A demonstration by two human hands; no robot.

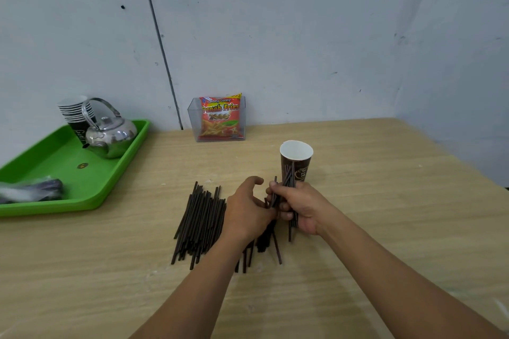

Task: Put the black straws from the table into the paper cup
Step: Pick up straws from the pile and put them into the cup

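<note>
Gathering black straws (201, 224) on the wooden table (385, 201).
Leaving most lying loose at left; curling the right hand (301, 210) round a bundle (287, 183), reaching to it with the left hand (246, 212), grip there unclear; holding all just near of the upright paper cup (296, 162).

Wood table (385, 201) w/ black straws (201, 223), 1 paper cup (296, 162), green tray (55, 157), clear snack box (192, 118).

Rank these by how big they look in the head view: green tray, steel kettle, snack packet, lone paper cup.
1. Green plastic tray.
2. Shiny steel kettle, handle included.
3. Red French-fries snack packet and dark paper cup look about alike; the cup stands nearer the camera, so no ranking between them.
</note>
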